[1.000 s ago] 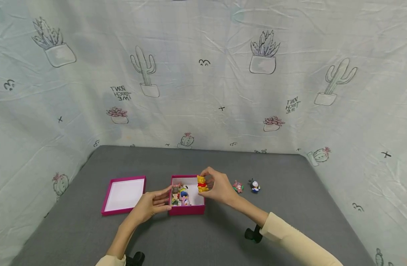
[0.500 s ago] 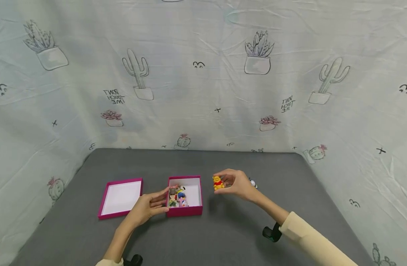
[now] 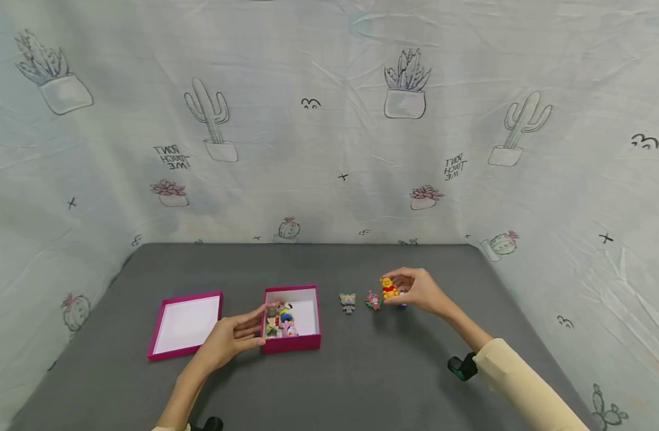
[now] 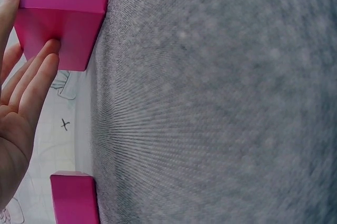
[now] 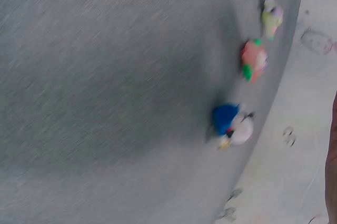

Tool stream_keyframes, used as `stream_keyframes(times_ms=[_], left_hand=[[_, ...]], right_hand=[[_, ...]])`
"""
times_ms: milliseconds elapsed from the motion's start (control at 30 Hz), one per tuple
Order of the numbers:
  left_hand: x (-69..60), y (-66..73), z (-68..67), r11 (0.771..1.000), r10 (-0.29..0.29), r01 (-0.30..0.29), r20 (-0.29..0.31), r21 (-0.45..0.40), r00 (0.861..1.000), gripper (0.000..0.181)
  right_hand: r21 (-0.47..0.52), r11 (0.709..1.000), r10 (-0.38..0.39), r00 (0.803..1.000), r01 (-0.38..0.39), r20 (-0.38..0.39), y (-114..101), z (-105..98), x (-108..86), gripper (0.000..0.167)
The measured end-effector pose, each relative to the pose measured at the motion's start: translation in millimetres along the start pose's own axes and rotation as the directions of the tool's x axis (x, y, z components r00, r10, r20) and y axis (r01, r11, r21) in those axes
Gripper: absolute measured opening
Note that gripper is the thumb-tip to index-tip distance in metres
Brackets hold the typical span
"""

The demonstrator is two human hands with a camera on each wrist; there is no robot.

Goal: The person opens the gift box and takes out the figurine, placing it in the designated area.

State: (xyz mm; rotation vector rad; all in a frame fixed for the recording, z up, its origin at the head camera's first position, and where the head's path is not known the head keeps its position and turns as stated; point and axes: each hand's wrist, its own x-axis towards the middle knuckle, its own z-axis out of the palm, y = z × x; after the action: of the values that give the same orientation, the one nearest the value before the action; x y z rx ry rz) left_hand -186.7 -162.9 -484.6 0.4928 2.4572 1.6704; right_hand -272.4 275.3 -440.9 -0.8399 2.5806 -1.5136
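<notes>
In the head view my right hand (image 3: 418,292) pinches a yellow bear figurine in a red shirt (image 3: 388,288) above the table, beside a pink-and-green figurine (image 3: 373,300). A blue-and-white figurine (image 5: 231,124) is mostly hidden behind that hand in the head view but shows in the right wrist view. My left hand (image 3: 227,341) touches the left side of an open pink box (image 3: 291,343) with its fingers extended, also visible in the left wrist view. Several small figurines (image 3: 279,320) lie in the box's left half; its right half shows bare white bottom.
A pink box lid (image 3: 184,323) with a white inside lies left of the box. A small pale figurine with pointed ears (image 3: 348,303) lies between the box and the pink-and-green one. Patterned cloth (image 3: 307,149) hangs behind the grey table (image 3: 361,383).
My right hand has carried the bear figurine from the box to the right, past two figurines on the table. My left hand stays at the box. The head view has shifted slightly.
</notes>
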Motion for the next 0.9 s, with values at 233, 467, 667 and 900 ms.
stream_keyframes(times_ms=[233,467,667,900], left_hand=[[-2.1,-2.8,-0.1,1.0,-0.007,0.008,0.012,-0.025,1.0,0.068],[-1.5,-1.7,-2.5,1.0,0.0,0.0,0.015,-0.005,1.0,0.067],[0.1,-1.4,-3.3,1.0,-0.006,0.006,0.009,0.011,1.0,0.067],[1.1,-2.5,-2.0,0.999,0.006,-0.007,0.009,0.046,1.0,0.068]], right_hand=[[0.019,0.996,0.086,0.996,-0.086,-0.019,23.5,-16.6,-15.4,0.051],[-0.054,0.984,0.168,0.985,-0.17,-0.049,43.6,-37.0,-27.4,0.052],[-0.126,0.971,0.199,0.979,-0.203,-0.038,55.3,-49.5,-29.4,0.049],[-0.166,0.964,0.214,0.977,-0.21,0.011,65.8,-54.5,-30.5,0.048]])
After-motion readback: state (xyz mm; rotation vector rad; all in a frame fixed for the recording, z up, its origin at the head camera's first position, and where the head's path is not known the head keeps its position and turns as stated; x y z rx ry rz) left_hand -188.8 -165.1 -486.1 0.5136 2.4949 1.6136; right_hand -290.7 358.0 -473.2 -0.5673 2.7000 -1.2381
